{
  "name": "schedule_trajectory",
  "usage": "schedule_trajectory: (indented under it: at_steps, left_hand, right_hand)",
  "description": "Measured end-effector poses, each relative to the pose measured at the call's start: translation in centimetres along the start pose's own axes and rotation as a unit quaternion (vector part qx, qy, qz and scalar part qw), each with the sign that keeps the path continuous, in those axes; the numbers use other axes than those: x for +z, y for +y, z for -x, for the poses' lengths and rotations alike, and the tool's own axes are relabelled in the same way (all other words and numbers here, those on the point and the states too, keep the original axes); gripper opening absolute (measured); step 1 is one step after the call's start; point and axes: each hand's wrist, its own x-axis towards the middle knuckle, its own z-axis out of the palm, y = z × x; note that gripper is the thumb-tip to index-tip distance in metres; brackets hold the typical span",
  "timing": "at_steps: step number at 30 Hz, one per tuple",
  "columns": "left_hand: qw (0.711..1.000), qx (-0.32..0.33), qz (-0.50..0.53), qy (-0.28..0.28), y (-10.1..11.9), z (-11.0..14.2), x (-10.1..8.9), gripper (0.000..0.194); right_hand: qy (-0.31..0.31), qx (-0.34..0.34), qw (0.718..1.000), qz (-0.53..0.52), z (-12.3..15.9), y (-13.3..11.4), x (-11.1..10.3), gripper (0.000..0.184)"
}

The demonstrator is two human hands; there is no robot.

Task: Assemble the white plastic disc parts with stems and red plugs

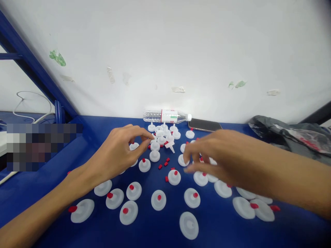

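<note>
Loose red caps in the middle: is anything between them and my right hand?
Yes, something low: a white disc lies by the right hand's fingertips, on the side toward the loose red caps. Nothing else visible stands between them.

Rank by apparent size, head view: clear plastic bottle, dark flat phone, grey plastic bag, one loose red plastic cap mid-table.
Largest to smallest:
1. Grey plastic bag, partly behind the right forearm
2. Clear plastic bottle
3. Dark flat phone
4. Loose red plastic cap
</note>
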Motion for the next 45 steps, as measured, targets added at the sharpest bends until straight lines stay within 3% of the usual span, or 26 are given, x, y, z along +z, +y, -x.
schedule_trajectory:
  at_steps: [4, 9, 16, 20, 23, 25, 28, 30, 33, 37, 40, 45]
  left_hand:
    - [1.0, 0.008, -0.003, 0.006, -0.1, 0.1, 0.0, 0.013]
    - [1.0, 0.009, -0.008, 0.013, 0.2, 0.0, -0.1, 0.013]
    - [0.999, 0.024, -0.009, 0.026, 0.8, 0.1, -0.2, 0.015]
    - [0.998, 0.054, 0.035, 0.015, 0.7, 0.2, 0.1, 0.035]
    - [0.995, 0.072, 0.067, -0.008, 0.6, 0.3, 0.2, 0.046]
    - [0.994, 0.088, 0.07, 0.009, 0.6, 0.4, 0.3, 0.045]
    - [0.99, 0.116, 0.061, 0.054, 0.5, 0.6, 0.3, 0.038]
    - [0.989, 0.124, 0.045, 0.063, 0.5, 0.7, 0.3, 0.036]
    - [0.992, 0.111, 0.019, 0.065, 0.8, 0.6, 0.0, 0.038]
    - [0.992, 0.093, -0.009, 0.08, 1.1, 0.4, -0.3, 0.031]
    - [0.994, 0.083, -0.024, 0.064, 1.0, 0.3, -0.2, 0.03]
    - [0.995, 0.069, -0.046, 0.05, 0.7, 0.3, 0.1, 0.03]
  right_hand:
    - [0.026, -0.031, 0.997, 0.06, -2.7, 0.3, 1.0, 0.024]
    - [-0.036, -0.03, 0.994, 0.097, -4.1, 0.8, 3.5, 0.023]
    - [-0.049, 0.011, 0.995, 0.09, -4.5, 1.0, 3.0, 0.015]
    - [0.004, 0.012, 0.996, -0.089, -4.3, 0.7, 1.7, 0.014]
    - [0.019, 0.039, 0.959, -0.28, -4.0, -0.1, 0.7, 0.013]
    - [0.0, 0.066, 0.926, -0.372, -3.9, -0.6, 0.4, 0.015]
    - [-0.038, 0.085, 0.89, -0.447, -3.7, -1.0, 0.2, 0.019]
    - [-0.043, 0.084, 0.883, -0.461, -3.7, -1.1, 0.2, 0.023]
    - [-0.026, 0.081, 0.895, -0.438, -3.7, -1.0, 0.1, 0.031]
    - [0.03, 0.057, 0.96, -0.274, -3.6, -0.5, 0.4, 0.023]
    - [-0.012, 0.017, 0.992, -0.122, -3.6, -0.1, 1.3, 0.018]
    - [-0.08, -0.039, 0.996, 0.004, -3.9, -0.1, 2.8, 0.015]
